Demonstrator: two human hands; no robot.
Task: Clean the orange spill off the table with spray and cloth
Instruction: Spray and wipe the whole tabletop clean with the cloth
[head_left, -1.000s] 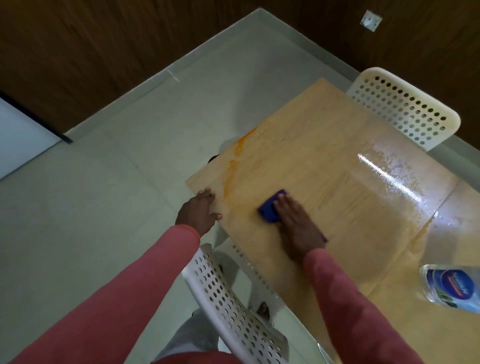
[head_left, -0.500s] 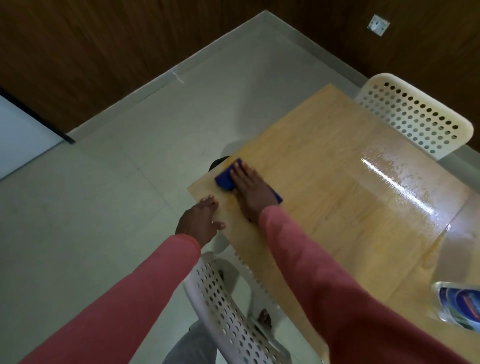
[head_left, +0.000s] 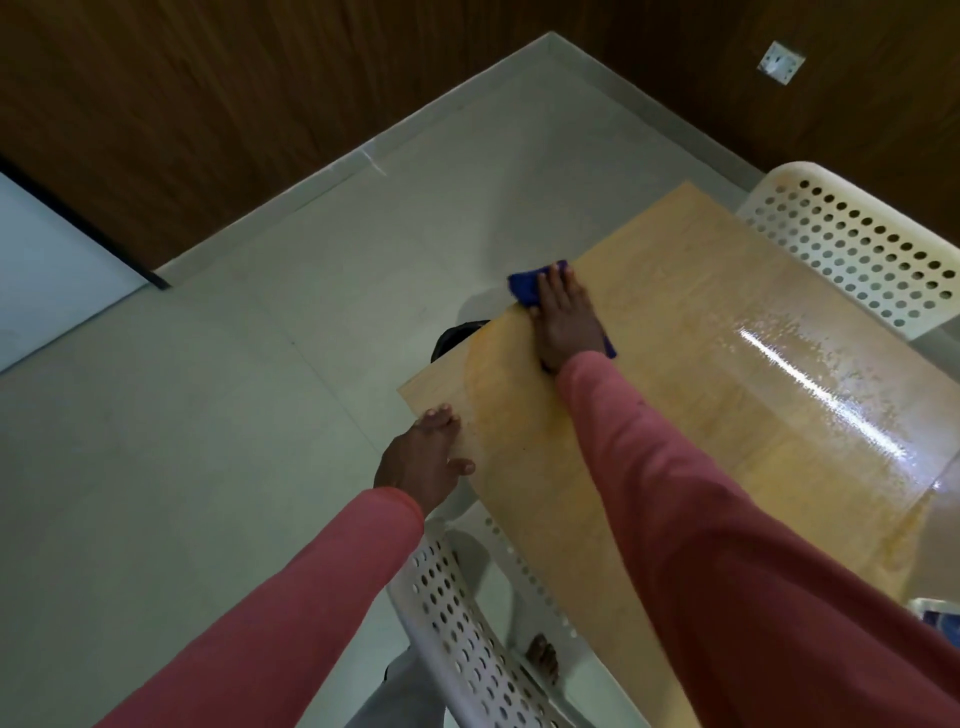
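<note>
My right hand (head_left: 563, 322) lies flat with straight fingers on a blue cloth (head_left: 524, 288) and presses it onto the wooden table (head_left: 701, 322) at its left edge; part of the cloth hangs past that edge. A faint orange smear (head_left: 498, 395) tints the wood below the hand. My left hand (head_left: 423, 460) rests on the table's near left corner with its fingers on top. Only a sliver of the spray bottle (head_left: 943, 618) shows at the right frame edge.
One white perforated chair (head_left: 852, 249) stands behind the table at the far right. A second white chair (head_left: 457, 623) is tucked in just below my left hand. Wet glare (head_left: 810, 389) covers the table's right part. A dark object (head_left: 457, 335) sits under the table edge.
My right hand has swept the cloth from the table's middle to the left edge, then further away along it. The bright orange streak has thinned to a faint tint. My left hand stayed put.
</note>
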